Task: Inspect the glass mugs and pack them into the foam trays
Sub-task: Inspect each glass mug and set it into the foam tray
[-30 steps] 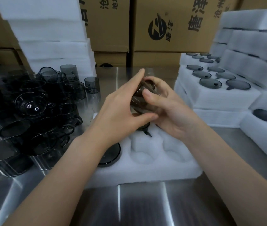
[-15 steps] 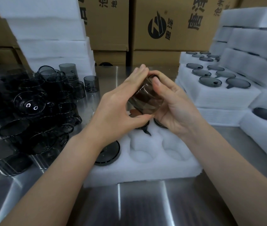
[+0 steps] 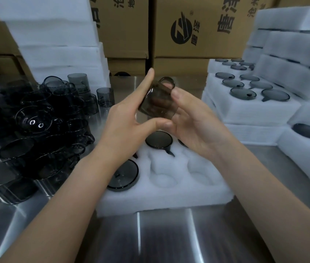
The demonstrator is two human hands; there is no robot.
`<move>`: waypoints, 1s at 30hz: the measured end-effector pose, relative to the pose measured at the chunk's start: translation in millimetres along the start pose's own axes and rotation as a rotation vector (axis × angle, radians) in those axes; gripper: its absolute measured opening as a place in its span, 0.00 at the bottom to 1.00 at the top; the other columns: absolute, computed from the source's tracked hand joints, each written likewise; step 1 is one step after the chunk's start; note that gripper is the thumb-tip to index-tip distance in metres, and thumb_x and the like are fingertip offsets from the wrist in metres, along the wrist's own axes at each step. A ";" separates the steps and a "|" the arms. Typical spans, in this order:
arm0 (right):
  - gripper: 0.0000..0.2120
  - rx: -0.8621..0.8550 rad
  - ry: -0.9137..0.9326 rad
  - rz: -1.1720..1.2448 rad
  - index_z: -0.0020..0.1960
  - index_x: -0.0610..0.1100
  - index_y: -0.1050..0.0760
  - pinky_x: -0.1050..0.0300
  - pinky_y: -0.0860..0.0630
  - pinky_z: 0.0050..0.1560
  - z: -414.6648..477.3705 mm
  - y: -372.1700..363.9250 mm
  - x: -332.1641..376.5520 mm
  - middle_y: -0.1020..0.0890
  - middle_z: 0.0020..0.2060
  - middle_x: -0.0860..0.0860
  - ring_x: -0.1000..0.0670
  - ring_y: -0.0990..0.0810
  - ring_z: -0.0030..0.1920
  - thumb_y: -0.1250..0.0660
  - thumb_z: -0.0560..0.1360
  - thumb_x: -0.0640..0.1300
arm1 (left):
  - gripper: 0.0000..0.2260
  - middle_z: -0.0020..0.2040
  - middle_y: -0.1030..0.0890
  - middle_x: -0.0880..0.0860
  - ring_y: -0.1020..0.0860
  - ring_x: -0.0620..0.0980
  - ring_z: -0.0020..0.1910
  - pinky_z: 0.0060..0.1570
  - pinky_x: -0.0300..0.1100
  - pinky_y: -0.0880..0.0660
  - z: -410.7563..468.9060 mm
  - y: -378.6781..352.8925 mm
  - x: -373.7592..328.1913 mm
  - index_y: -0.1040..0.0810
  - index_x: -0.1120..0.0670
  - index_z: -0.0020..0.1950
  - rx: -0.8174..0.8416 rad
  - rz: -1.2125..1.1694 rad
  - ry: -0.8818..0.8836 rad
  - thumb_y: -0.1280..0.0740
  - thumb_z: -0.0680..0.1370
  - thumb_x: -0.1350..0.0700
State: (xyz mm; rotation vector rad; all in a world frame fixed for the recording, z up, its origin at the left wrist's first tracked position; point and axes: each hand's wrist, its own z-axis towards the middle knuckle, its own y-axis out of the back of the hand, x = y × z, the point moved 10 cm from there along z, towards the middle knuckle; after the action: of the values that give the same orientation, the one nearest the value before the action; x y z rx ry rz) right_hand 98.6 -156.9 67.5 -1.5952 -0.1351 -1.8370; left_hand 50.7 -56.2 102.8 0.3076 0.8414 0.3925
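Note:
A smoky dark glass mug lies tilted on its side in the air between both hands, its handle up at the far end. My left hand holds it from the left with the thumb under it and the fingers stretched along its side. My right hand cups it from the right, thumb on top. Below them a white foam tray lies on the steel table with mugs upside down in some pockets and other pockets bare.
A heap of loose dark glass mugs covers the table's left side. Filled foam trays are stacked at the right, blank foam slabs at the back left, cardboard boxes behind. Bare steel table lies in front.
Both hands have lifted the mug a little and turned it, so its handle now shows at the top. The fingers have opened out along its sides.

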 end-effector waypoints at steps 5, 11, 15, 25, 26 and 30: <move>0.15 -0.079 0.046 -0.095 0.61 0.37 0.23 0.51 0.19 0.49 -5.0 5.0 7.5 0.16 0.54 0.41 0.45 0.16 0.53 0.35 0.80 0.46 | 0.34 0.62 0.26 0.31 0.28 0.34 0.65 0.68 0.41 0.31 -0.9 1.1 10.9 0.39 0.44 0.77 -0.012 -0.079 0.088 0.31 0.73 0.46; 0.12 -0.262 0.132 -0.296 0.58 0.38 0.21 0.48 0.18 0.50 -7.3 13.5 17.6 0.15 0.50 0.43 0.44 0.15 0.53 0.32 0.79 0.44 | 0.28 0.53 0.22 0.35 0.23 0.34 0.53 0.57 0.31 0.27 0.6 3.6 18.0 0.35 0.49 0.75 -0.054 -0.112 0.147 0.30 0.77 0.54; 0.06 -0.355 0.166 -0.413 0.54 0.44 0.19 0.43 0.17 0.51 -11.9 14.2 23.6 0.13 0.47 0.46 0.47 0.14 0.50 0.30 0.77 0.43 | 0.25 0.54 0.19 0.47 0.20 0.35 0.53 0.54 0.30 0.26 1.0 10.6 24.6 0.29 0.61 0.70 -0.141 -0.272 0.190 0.29 0.74 0.68; 0.19 -0.569 0.299 -0.957 0.61 0.52 0.22 0.55 0.22 0.58 -37.1 7.6 67.6 0.17 0.51 0.59 0.60 0.20 0.54 0.26 0.71 0.54 | 0.04 0.38 0.14 0.50 0.15 0.50 0.42 0.48 0.48 0.18 -7.0 40.9 27.2 0.15 0.51 0.44 -0.347 -0.243 0.188 0.26 0.73 0.60; 0.18 -0.534 0.264 -0.994 0.60 0.53 0.21 0.55 0.22 0.58 -38.7 5.1 68.6 0.17 0.50 0.60 0.61 0.20 0.53 0.26 0.71 0.54 | 0.05 0.38 0.14 0.51 0.15 0.51 0.42 0.48 0.49 0.18 -7.7 43.9 29.5 0.16 0.50 0.43 -0.366 -0.233 0.196 0.27 0.74 0.60; 0.10 -0.275 0.040 -1.146 0.51 0.57 0.17 0.59 0.21 0.47 -43.9 -15.9 45.3 0.16 0.40 0.62 0.62 0.19 0.43 0.30 0.71 0.57 | 0.06 0.39 0.15 0.49 0.16 0.46 0.44 0.54 0.50 0.20 -7.8 45.5 46.1 0.17 0.49 0.43 -0.369 -0.112 0.302 0.30 0.77 0.59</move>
State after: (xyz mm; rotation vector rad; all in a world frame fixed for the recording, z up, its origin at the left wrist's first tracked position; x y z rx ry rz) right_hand 52.9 -186.0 103.7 -1.8228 -0.9825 -2.8119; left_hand 62.8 5.9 86.3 -0.1449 1.0548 0.4867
